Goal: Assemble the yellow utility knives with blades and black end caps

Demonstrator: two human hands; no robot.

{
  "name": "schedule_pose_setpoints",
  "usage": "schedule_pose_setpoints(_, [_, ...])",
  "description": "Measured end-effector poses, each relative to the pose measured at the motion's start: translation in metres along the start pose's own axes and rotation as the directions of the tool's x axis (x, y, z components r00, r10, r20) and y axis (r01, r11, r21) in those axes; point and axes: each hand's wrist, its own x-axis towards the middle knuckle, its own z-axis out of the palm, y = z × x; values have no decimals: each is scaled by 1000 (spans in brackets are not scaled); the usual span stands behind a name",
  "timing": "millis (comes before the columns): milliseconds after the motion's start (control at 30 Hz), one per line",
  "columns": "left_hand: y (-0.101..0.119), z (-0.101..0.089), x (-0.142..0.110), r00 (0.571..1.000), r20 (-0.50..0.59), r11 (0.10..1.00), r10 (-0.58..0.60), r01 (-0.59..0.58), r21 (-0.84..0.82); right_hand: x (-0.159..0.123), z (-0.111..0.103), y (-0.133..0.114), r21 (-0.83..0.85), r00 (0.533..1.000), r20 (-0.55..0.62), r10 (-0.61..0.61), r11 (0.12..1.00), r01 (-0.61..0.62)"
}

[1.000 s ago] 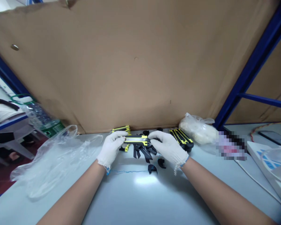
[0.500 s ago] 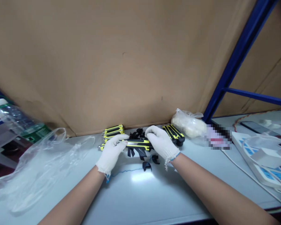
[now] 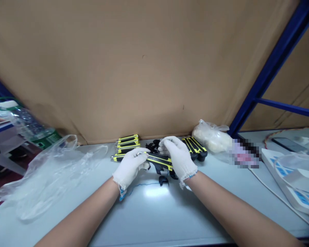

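Observation:
My left hand (image 3: 130, 166), in a white knit glove, is closed on one end of a yellow-and-black utility knife (image 3: 158, 159). The knife slants slightly down to the right, and its far end lies beside my right palm. My gloved right hand (image 3: 179, 156) has its fingers curled together above that end; whatever they pinch is hidden. Behind and between the hands lies a pile of small black parts (image 3: 153, 145). In front of the knife, a black end piece (image 3: 163, 180) rests on the table, with another partly under my right hand.
A row of yellow-and-black knives (image 3: 127, 141) lies back left, and several black-ended ones (image 3: 195, 147) lie right. Beyond those are a tied plastic bag (image 3: 211, 137) and a power strip (image 3: 290, 181). A clear bag (image 3: 54, 175) and a large bottle (image 3: 33, 125) are at left.
The knife has tilted, its right end now lower and showing beside my right hand. My left hand has turned with it. The whole view has shifted slightly.

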Motion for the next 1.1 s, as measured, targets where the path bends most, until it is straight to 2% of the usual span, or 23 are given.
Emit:
schedule_pose_setpoints(100, [-2,-5,5,998,-56,997,25,-29,-68,3,-11,-7,-153,997,-22,-71,986,66])
schedule_pose_setpoints(167, [-2,-10,10,993,-104,991,50,-62,-117,4,-19,-14,-353,993,75,-93,929,113])
schedule_pose_setpoints(233, [-1,-14,13,988,-140,984,69,-90,-155,3,-24,-18,-460,978,206,15,884,83])
schedule_pose_setpoints(300, [1,-16,14,984,-158,978,78,-107,-181,1,-22,-18,-461,948,271,169,887,-26])
schedule_pose_setpoints(367, [1,-15,14,983,-163,972,87,-119,-202,-3,-16,-13,-406,919,284,274,902,-144])
schedule_pose_setpoints(500, [0,-7,8,998,-52,978,43,-52,-201,-8,-2,1,-273,899,280,338,925,-263])
schedule_pose_setpoints(600, [0,-3,5,999,36,985,-22,28,-168,-11,2,6,-216,900,305,311,943,-252])
schedule_pose_setpoints(700, [3,-6,7,998,29,982,-57,62,-179,-10,3,10,-161,883,346,316,948,-276])
schedule_pose_setpoints(800, [5,-13,10,995,1,974,-101,99,-205,-7,4,13,-108,897,305,319,948,-300])
schedule_pose_setpoints(1000, [5,-13,10,990,-42,959,-137,122,-255,-9,2,9,-262,919,243,309,934,-245])
schedule_pose_setpoints(1100, [7,-9,8,989,-57,960,-135,116,-255,-12,0,3,-418,947,222,232,900,-122])
